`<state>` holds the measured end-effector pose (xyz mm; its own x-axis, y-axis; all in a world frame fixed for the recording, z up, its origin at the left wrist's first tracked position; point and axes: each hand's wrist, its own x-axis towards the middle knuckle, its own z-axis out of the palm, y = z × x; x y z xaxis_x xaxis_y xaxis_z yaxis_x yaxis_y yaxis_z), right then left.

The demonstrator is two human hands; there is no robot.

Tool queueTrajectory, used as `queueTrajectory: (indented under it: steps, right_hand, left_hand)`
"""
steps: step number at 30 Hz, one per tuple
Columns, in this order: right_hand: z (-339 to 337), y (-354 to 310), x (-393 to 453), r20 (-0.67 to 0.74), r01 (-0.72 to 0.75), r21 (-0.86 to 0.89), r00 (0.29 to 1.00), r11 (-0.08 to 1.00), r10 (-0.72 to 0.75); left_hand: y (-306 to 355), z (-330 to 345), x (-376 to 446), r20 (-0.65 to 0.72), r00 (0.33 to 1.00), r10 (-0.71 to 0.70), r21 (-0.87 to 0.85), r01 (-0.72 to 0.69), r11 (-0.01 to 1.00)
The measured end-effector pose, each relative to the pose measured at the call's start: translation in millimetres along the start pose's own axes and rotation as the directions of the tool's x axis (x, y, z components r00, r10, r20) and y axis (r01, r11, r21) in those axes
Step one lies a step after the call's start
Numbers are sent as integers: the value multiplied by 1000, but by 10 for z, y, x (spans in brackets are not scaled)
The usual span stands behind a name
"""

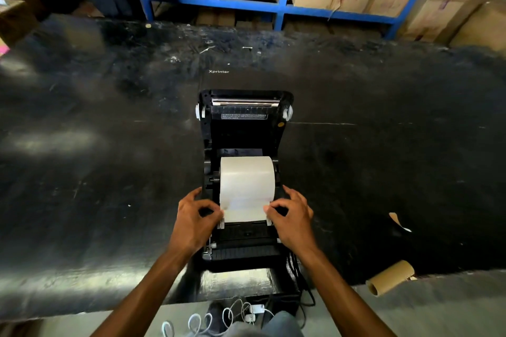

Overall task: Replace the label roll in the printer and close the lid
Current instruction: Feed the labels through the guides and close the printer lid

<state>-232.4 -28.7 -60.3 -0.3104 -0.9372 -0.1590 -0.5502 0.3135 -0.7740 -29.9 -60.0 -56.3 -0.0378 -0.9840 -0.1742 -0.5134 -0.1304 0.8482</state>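
A black label printer sits on the dark table with its lid swung open and standing away from me. A white label roll rests in the bay between the holders, its loose end drawn toward me over the front. My left hand pinches the left edge of that paper end. On the other side, my right hand pinches the right edge, fingers curled.
An empty cardboard core lies at the table's near right edge, with a paper scrap beyond it. Cables hang off the front edge by the printer. Blue shelving with cardboard boxes stands behind the table.
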Motion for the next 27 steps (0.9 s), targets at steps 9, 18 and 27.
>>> queueTrajectory:
  steps: [9,18,27]
  right_hand:
    - [-153,-57,59,183,-78,-14,980,997,79]
    - [-109,-34,46,152,-98,63,984,993,87]
    - [-119,-98,34,154,-109,101,984,989,93]
  left_hand:
    - [-12,-31,30,48,998,-51,-41,53,998]
    - [39,-9,46,35,998,-45,12,45,999]
    - [40,-31,54,62,996,-59,-1,59,998]
